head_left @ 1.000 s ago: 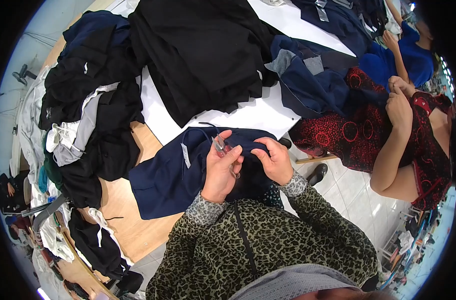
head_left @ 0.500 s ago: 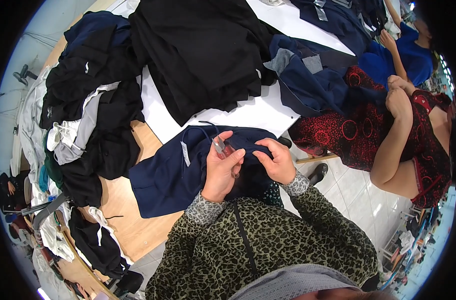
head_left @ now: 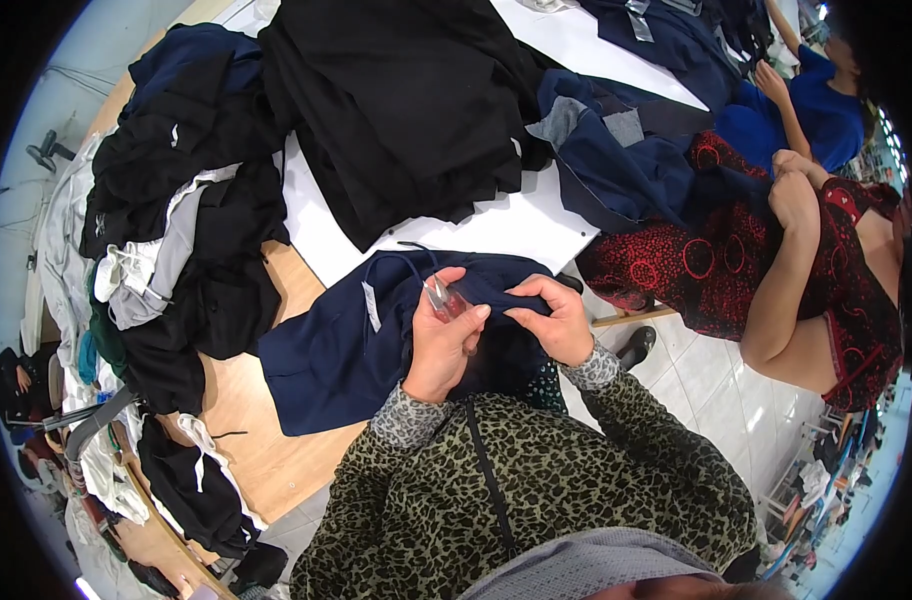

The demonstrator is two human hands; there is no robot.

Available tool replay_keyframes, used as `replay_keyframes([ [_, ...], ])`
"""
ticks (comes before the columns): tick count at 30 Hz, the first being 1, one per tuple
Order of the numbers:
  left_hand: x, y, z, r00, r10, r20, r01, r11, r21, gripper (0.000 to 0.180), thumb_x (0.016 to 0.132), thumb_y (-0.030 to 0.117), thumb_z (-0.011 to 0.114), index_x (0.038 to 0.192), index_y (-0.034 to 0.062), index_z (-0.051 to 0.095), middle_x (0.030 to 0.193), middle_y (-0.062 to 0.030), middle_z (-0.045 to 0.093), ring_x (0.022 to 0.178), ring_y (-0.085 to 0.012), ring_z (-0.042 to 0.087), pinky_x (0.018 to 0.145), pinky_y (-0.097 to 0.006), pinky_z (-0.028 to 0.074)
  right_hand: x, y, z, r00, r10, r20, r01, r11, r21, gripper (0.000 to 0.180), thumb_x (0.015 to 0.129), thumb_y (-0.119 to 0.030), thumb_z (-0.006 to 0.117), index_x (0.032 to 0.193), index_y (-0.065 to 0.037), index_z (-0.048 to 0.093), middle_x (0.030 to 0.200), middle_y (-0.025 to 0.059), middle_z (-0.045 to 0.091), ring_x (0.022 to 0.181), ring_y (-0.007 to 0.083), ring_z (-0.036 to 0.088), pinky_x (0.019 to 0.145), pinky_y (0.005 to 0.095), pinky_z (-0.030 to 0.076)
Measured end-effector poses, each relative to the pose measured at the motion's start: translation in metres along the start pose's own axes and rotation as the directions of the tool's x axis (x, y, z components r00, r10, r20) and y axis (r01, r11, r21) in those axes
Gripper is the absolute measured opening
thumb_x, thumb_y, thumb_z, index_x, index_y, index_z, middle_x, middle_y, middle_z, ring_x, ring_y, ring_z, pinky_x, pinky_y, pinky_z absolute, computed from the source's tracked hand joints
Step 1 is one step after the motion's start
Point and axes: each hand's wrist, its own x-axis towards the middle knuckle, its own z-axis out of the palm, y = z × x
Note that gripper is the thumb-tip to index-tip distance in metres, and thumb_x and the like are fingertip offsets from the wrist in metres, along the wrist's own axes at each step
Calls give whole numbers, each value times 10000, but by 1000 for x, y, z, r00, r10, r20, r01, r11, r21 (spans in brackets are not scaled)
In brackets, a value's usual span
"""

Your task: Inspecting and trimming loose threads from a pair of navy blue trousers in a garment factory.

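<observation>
Barely any change over 1 s: left hand (head_left: pixel 438 345) still grips small snips (head_left: pixel 442 298), right hand (head_left: pixel 554 322) still pinches navy garment (head_left: pixel 356 345) at frame centre. Trimming likely continues.

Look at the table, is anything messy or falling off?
Yes. Dark clothes lie in loose, crumpled heaps along the left of the wooden table, and some spill over its left edge. The navy garment droops off the near edge, where the left hand holds a small clipper and the right hand pinches the cloth.
</observation>
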Motion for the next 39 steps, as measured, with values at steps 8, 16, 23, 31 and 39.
replay_keyframes([
  [8, 0, 0, 0, 1000, -15, 8, 15, 1000, -8, 474, 787, -49, 668, 1183, 83, 443, 679, -13, 525, 497, -71, 451, 431, -188, 334, 2, 5, -1, 1000, -4, -2, 4, 997, 77, 200, 722, 79, 670, 908, 19, 629, 860, 60, 610, 800, 149, 595, 732, 251, 473],
  [16, 0, 5, 1, 999, -34, 3, 34, 998, 50, 438, 794, -18, 680, 1165, 69, 466, 685, -10, 532, 486, -60, 440, 427, -186, 326, 0, 2, -1, 992, 126, -22, -124, 988, 90, 158, 751, 23, 692, 897, 23, 632, 843, 33, 641, 780, 84, 579, 712, 222, 470],
  [23, 1, 38, -1, 973, 200, 111, -227, 779, 585, 199, 823, 49, 685, 1009, 10, 624, 781, 19, 584, 650, -26, 512, 569, -169, 398, 2, 0, -7, 946, 317, -67, -288, 917, 276, 129, 753, 8, 684, 868, 38, 635, 796, 15, 657, 727, 52, 569, 682, 201, 470],
  [31, 35, 56, 15, 676, 170, 717, -736, 119, 666, 118, 784, 47, 669, 897, 18, 651, 846, -88, 626, 762, -210, 617, 644, -291, 483, 4, 5, -7, 948, 316, -33, -303, 932, 200, 145, 725, -22, 697, 849, 33, 645, 768, 14, 657, 698, 51, 561, 654, 209, 467],
  [39, 33, 58, 22, 603, -52, 796, -792, -162, 589, 187, 693, 53, 704, 833, 24, 584, 763, -75, 583, 754, -232, 607, 643, -328, 506, 4, 11, -13, 965, 263, 13, -262, 963, -64, 209, 690, -81, 708, 863, 20, 647, 730, 65, 648, 682, 70, 570, 637, 236, 475],
])
